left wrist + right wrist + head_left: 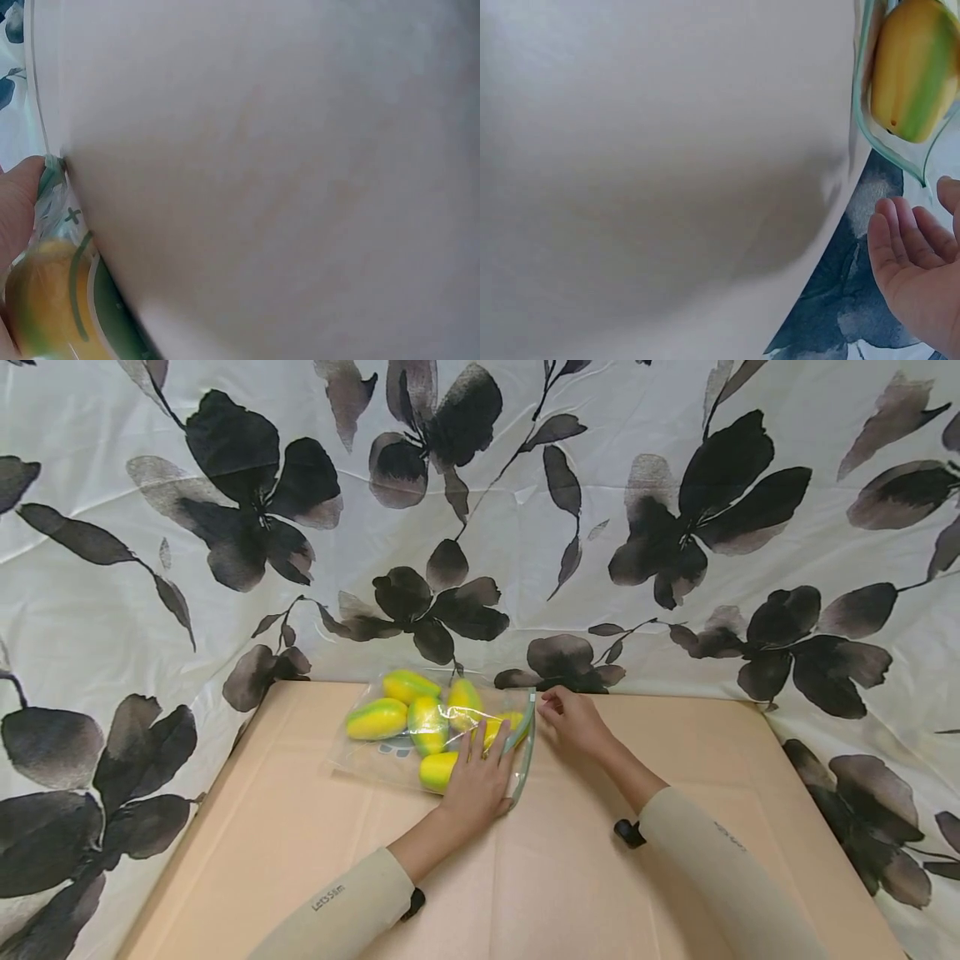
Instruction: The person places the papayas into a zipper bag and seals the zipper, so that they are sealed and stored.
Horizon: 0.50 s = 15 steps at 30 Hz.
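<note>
1. Two hands work at a clear zip bag (375,760) lying on the tan tabletop (570,877), toward its far edge and a little left of centre.
2. Inside the bag are several yellow-and-green toy mangoes (376,719), bunched together; most lie in the far and left part, with one at the near edge just beside the left hand.
3. Left hand (480,781) lies flat on the right, near part of the bag, fingers straight and spread, pressing down rather than gripping. In the left wrist view a mango (45,300) shows through the plastic beside the bag's green zip strip (112,307).
4. Right hand (573,720) sits at the far right corner of the bag, fingertips at the far end of the green zip strip (525,739). Its fingers are bent toward the strip, but whether they actually pinch it cannot be told.
5. In the right wrist view the fingers (900,240) look relaxed, just near the curved bag edge (889,150) with one mango (915,71) behind it.
6. White cloth with dark flower prints (675,527) hangs behind and around the table.
</note>
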### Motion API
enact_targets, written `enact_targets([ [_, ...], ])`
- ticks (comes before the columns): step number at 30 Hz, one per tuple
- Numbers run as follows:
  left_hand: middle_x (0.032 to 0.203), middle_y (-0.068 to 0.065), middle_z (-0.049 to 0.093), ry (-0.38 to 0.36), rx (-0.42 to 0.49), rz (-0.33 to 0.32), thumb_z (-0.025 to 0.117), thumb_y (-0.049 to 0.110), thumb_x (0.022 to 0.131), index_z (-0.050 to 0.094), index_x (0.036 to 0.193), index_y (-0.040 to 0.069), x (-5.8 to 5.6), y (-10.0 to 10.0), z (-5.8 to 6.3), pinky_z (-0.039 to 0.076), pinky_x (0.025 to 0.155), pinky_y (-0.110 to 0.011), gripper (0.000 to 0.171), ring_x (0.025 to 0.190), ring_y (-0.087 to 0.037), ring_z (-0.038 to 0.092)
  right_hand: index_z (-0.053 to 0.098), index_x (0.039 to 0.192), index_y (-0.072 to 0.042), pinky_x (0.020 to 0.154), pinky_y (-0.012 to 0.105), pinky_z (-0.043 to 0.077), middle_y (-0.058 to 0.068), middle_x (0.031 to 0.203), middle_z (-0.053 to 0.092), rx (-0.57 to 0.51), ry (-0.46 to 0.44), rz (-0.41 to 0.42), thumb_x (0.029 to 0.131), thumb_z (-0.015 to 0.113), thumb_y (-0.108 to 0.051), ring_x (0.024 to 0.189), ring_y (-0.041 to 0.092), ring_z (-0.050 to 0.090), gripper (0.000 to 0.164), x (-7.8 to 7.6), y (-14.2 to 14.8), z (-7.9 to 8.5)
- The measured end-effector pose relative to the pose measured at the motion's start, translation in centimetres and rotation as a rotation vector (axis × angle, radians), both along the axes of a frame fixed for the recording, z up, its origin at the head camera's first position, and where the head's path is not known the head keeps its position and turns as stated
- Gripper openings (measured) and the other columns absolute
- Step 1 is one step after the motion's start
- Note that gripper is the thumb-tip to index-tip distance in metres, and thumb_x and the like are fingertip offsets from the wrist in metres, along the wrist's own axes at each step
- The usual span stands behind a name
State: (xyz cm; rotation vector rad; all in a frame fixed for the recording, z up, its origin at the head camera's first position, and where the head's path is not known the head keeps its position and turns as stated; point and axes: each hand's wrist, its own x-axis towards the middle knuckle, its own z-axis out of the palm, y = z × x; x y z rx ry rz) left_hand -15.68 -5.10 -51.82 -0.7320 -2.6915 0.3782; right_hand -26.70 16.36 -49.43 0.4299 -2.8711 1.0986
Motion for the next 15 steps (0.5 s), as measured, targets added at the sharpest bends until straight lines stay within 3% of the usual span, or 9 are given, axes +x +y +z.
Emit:
enact_targets([
  [8,0.17,-0.014,0.027,-0.009,-0.013,0.004,0.074,0.071,0.079,0.044,0.157,0.014,-0.1,-0.1,-0.3,0.032,0.122,-0.055,0.101,0.151,-0.047,0.033,0.071,0.119,0.002,0.092,0.046,0.058,0.016,0.109,0.076,0.052,0.01,0.015,0.102,0.065,-0.024,0.103,0.03,0.071,0.032,-1.1,-0.6,0.9],
  [15,0.171,-0.015,0.024,-0.026,-0.045,0.015,0.069,0.073,0.082,0.039,0.16,0.016,-0.1,-0.1,-0.3,0.029,0.124,-0.055,0.101,0.153,-0.048,0.03,0.075,0.108,0.001,0.083,0.042,0.058,0.012,0.097,0.077,0.096,-0.009,0.012,0.1,0.069,-0.025,0.09,0.025,0.07,0.027,-1.8,-1.3,1.3],
])
